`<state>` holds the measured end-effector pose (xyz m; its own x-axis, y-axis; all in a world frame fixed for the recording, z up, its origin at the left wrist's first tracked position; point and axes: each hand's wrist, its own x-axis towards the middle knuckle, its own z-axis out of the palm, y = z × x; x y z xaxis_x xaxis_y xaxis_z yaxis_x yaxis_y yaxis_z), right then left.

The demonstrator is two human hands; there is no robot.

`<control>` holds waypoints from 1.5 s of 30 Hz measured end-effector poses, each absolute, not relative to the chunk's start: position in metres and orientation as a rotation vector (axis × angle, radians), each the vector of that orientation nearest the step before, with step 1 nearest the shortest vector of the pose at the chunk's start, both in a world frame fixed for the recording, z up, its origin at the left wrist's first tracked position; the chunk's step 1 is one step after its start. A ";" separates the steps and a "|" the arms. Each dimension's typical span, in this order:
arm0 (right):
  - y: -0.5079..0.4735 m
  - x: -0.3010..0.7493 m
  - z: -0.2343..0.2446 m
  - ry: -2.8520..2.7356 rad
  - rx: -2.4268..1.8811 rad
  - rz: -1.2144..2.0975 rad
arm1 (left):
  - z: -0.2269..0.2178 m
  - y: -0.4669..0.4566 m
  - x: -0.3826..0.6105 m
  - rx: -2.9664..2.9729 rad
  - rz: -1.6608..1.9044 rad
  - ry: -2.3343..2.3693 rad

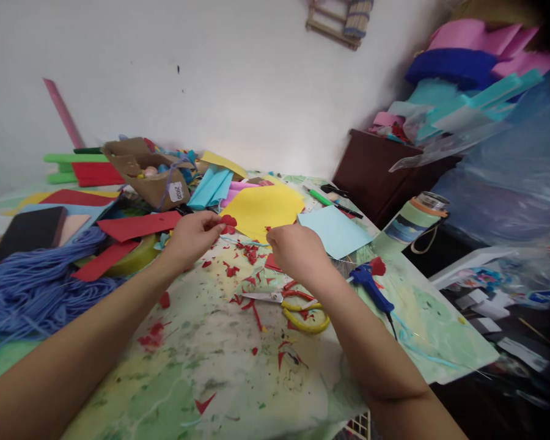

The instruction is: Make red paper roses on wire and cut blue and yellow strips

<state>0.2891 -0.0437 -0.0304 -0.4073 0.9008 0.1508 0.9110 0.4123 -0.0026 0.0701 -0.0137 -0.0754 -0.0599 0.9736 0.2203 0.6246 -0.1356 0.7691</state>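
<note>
Left hand (192,235) closed in pinch, small red paper piece (228,220) held at fingertips, just above tabletop (201,366). Right hand (297,249) seen from back, fingers curled shut; whether anything is gripped cannot be told. Yellow sheet (263,208) laid just beyond both hands. Red scraps (250,253) scattered between and below hands. Yellow-handled scissors (302,311) laid just nearer than right hand, blue glue gun (371,284) to its right. Blue yarn (32,281) heaped well left of left hand
</note>
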 end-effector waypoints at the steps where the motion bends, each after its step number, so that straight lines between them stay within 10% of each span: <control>1: -0.044 0.289 -0.030 -2.528 -1.635 -0.118 | -0.075 -0.014 0.070 1.788 1.066 1.725; 32: -0.033 0.291 -0.040 -2.231 -1.140 0.436 | -0.050 -0.030 0.068 2.639 1.248 1.448; 45: -0.057 0.277 -0.039 -2.238 -0.978 -0.015 | -0.033 -0.065 0.080 3.092 0.960 1.468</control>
<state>0.2767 -0.0571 -0.0387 -0.4819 0.6439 0.5943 0.6517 0.7168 -0.2481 0.0799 -0.0648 -0.0333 0.5337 0.5795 0.6160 0.7965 -0.5892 -0.1358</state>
